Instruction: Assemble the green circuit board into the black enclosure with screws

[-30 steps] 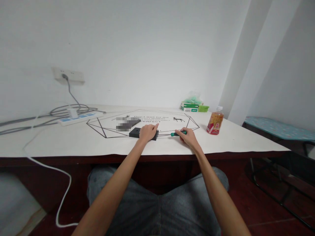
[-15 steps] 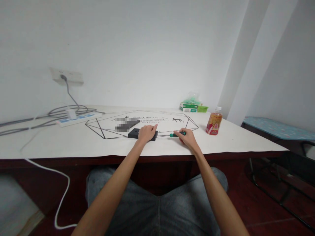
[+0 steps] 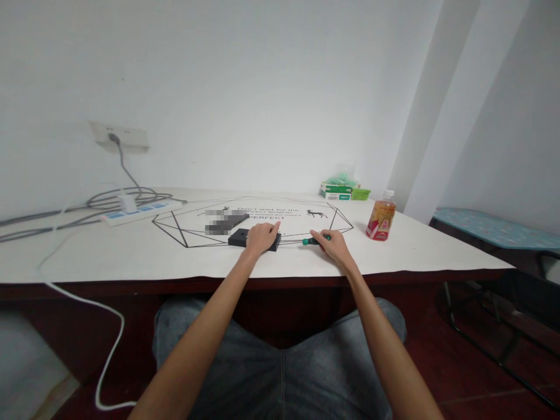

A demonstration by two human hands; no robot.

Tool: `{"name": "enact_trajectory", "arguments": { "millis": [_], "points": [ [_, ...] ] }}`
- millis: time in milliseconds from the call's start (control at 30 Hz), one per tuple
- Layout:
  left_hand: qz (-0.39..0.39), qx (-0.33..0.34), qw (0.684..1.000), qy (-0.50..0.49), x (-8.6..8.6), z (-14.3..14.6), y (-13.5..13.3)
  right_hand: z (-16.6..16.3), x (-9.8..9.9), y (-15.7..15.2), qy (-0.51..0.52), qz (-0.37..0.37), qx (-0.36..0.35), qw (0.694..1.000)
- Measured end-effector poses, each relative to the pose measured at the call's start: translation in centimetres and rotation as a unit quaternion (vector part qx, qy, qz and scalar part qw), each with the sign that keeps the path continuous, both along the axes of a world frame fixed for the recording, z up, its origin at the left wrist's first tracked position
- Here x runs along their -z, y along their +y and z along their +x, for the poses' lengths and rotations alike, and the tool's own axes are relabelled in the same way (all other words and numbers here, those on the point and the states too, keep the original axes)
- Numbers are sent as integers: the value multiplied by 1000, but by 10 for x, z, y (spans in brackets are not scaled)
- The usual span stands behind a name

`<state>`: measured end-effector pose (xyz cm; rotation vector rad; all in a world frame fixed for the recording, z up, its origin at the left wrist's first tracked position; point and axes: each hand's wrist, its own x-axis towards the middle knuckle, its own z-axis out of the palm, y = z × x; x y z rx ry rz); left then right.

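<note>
A flat black box point(image 3: 237, 238) lies on the white tabletop in front of me. My left hand point(image 3: 261, 237) is closed over its right part, gripping it from above with the thumb toward the right end. To the right, my right hand point(image 3: 336, 247) pinches the handle of a screwdriver point(image 3: 310, 241) with a green and black grip. The thin shaft points left at the box's right end. Whether its tip touches the box is too small to make out. Behind the box lies a dark flat object point(image 3: 234, 222), partly blurred out.
A drink bottle point(image 3: 380, 216) stands to the right. Green and white boxes point(image 3: 336, 191) with a plastic bag sit by the wall. On the left are a power strip point(image 3: 142, 213) and coiled grey cables point(image 3: 118, 198). The table's front edge point(image 3: 280, 282) is close to my forearms.
The fingers of my right hand have shifted slightly on the screwdriver handle. My left hand and the black box have stayed in place.
</note>
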<state>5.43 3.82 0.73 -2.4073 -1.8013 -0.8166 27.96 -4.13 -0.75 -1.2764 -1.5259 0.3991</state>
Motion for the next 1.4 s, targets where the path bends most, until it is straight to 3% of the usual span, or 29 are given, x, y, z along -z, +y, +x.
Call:
{"name": "enact_trajectory", "arguments": {
  "millis": [100,233,300,400,467,667,833,1033,1200,1400],
  "points": [
    [2,1,1000,-3,0,0,0,-1,-2,-2,-12,22,-24,999],
    [1,-2,1000,4,0,0,0,-2,0,-3,82,-42,-71,993],
    [3,-3,1000,8,-1,0,0,-1,1,-2,77,-45,-51,995],
    [4,2,1000,7,-1,-1,0,0,2,0,-4,7,12,1000],
    [2,2,1000,5,-1,-1,0,0,1,1,-34,28,17,999],
    [-1,3,1000,2,0,-1,-1,-1,2,0,85,-47,-63,993],
    [1,7,1000,-2,0,-1,-1,1,3,1,-37,13,22,999],
    [-1,5,1000,-2,0,-1,-1,4,6,5,-17,22,-18,999],
    [6,3,1000,4,0,-1,-1,1,2,1,-79,8,36,996],
    [-2,-4,1000,12,0,0,-1,1,1,-1,47,-23,-47,998]
  ]
}}
